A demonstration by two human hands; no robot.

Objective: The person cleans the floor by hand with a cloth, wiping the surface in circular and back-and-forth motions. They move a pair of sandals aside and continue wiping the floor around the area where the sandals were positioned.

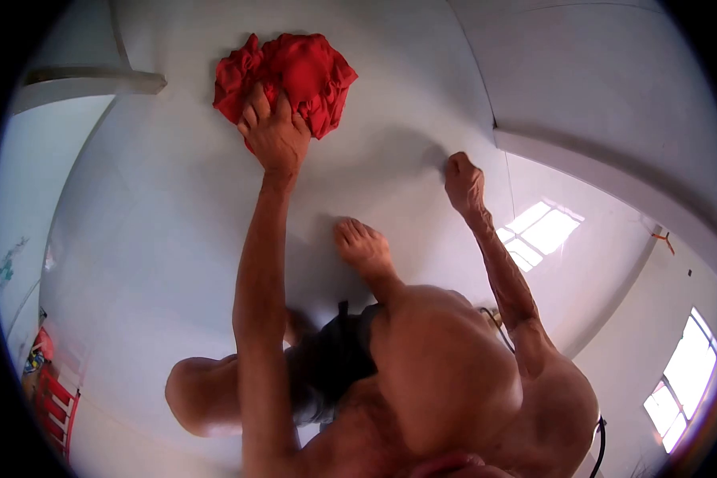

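Note:
A bunched-up red cloth (315,76) lies on the pale, glossy floor (406,88) at the upper middle. My left hand (277,139), arm stretched forward, presses on its near edge with the fingers bent into the folds. The fingertips are partly hidden in the fabric. Off to the right, my right hand (464,183) is closed in a fist at or just above the floor, apart from the cloth. Nothing shows in that fist, though its palm side is hidden.
My bare foot (364,247) and bent knee (446,358) are between my arms. A low ledge (597,171) runs along the right. A doorway edge (127,80) juts in at upper left. A red chair-like object (54,406) stands at lower left, and a bright window (683,378) at right.

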